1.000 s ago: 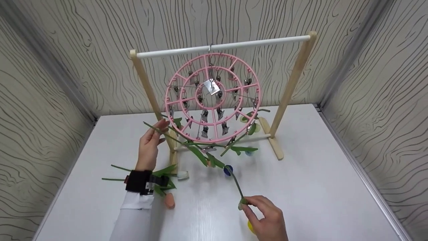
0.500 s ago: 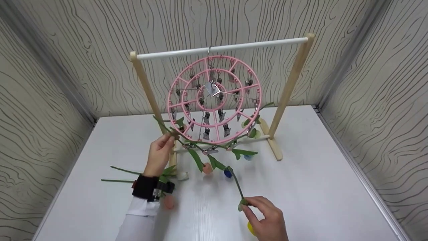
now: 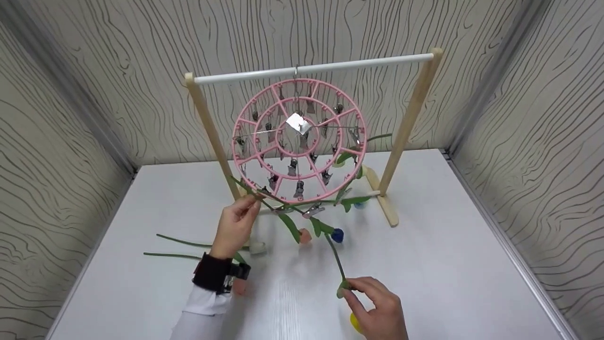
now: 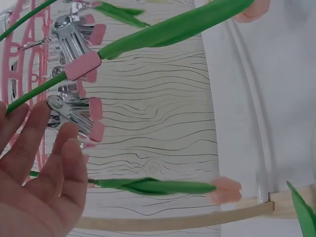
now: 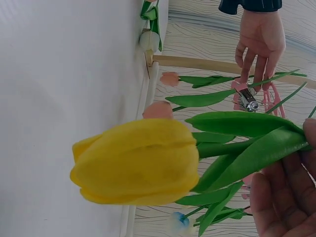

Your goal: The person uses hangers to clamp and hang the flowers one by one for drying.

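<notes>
Tulip (image 5: 185, 155) pinched by right hand (image 3: 376, 307) shows whole yellow bloom (image 5: 133, 163) only in right wrist view; left hand (image 3: 236, 226), grip unclear.

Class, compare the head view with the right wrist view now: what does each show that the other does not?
Only the head view shows the dark blue tulip, white top rail and square silver plate.

Only the right wrist view shows the full bloom of the yellow tulip, mostly hidden in the head view.

Both show the left hand, right hand, pink clip hanger and white tulip.
</notes>
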Demonstrator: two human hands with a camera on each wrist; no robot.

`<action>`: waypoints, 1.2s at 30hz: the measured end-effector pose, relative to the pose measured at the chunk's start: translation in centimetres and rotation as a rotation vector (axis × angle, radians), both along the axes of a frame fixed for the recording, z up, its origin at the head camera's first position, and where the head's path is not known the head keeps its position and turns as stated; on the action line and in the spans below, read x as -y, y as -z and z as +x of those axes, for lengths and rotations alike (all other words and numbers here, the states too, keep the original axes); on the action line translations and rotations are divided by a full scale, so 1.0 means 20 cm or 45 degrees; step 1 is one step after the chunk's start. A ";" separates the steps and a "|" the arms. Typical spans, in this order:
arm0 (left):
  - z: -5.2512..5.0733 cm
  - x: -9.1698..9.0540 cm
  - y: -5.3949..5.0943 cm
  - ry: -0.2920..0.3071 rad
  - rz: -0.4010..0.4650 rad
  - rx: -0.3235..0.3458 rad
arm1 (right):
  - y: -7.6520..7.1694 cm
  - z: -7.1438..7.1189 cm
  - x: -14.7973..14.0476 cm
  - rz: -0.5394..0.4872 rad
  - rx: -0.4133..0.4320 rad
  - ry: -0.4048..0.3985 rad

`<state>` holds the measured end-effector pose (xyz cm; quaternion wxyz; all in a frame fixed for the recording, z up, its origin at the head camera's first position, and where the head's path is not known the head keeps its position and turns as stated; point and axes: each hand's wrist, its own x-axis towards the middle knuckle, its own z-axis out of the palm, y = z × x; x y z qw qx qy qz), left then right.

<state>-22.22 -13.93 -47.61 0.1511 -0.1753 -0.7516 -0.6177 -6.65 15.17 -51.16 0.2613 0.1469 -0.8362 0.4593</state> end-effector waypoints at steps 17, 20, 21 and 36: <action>0.10 0.12 -0.06 -0.397 0.070 -0.329 | 0.02 -0.03 -0.01 -0.027 -0.186 -0.042; 0.08 0.18 -0.10 -0.432 0.095 -0.156 | 0.02 -0.02 -0.01 -0.022 -0.169 -0.017; 0.07 0.19 -0.11 -0.404 0.084 -0.102 | 0.02 -0.02 -0.01 -0.024 -0.156 -0.012; 0.02 0.04 -0.21 0.087 -0.159 0.118 | 0.02 -0.01 -0.02 -0.025 -0.105 -0.017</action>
